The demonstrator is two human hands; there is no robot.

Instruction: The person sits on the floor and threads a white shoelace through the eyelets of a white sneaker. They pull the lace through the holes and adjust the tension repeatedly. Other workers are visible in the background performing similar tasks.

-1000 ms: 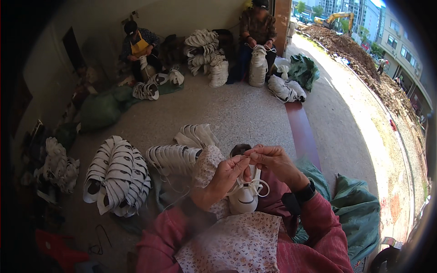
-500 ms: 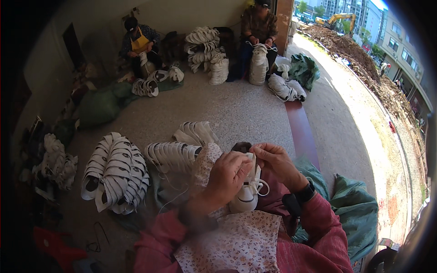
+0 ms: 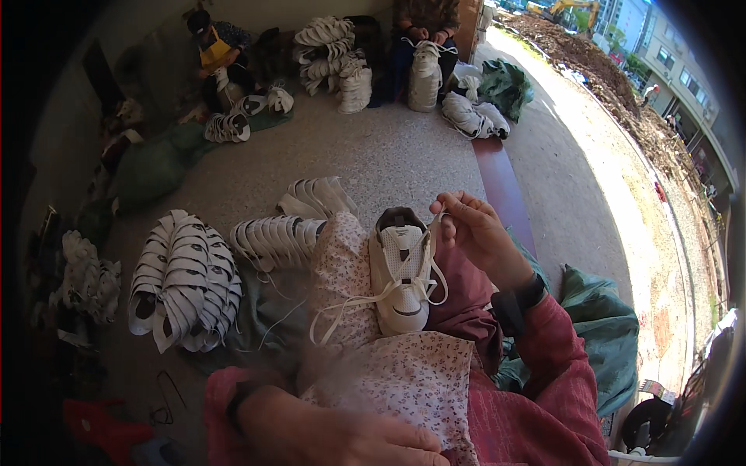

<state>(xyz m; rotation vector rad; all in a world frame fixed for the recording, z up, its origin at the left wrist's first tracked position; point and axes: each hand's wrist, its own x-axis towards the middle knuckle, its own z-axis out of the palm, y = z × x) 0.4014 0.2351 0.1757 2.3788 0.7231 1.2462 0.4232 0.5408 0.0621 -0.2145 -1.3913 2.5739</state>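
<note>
A white lace-up shoe upper (image 3: 404, 268) rests on my lap, its dark-lined opening facing away and its toe toward me. Off-white shoelace (image 3: 338, 307) is threaded across its lower part, one loose end trailing left over the flowered apron (image 3: 412, 369). Beside the opening, my right hand (image 3: 474, 233) pinches the other lace length between thumb and fingers, lifted above the shoe. My left hand (image 3: 350, 427) lies low over the apron near the bottom edge, away from the shoe. It is blurred and partly cut off, so its grip cannot be made out.
Nested stacks of white shoe uppers (image 3: 186, 283) stand on the floor to the left, with more (image 3: 280, 237) beyond my knee. Green sacks (image 3: 598, 334) lie at my right. Two people sit across the floor, handling shoes (image 3: 425, 78). A red object (image 3: 105, 427) is at lower left.
My left hand has left the shoe and dropped toward me to the bottom edge. My right hand has lifted away to the far right of the shoe with the lace. The view has tilted slightly down.
</note>
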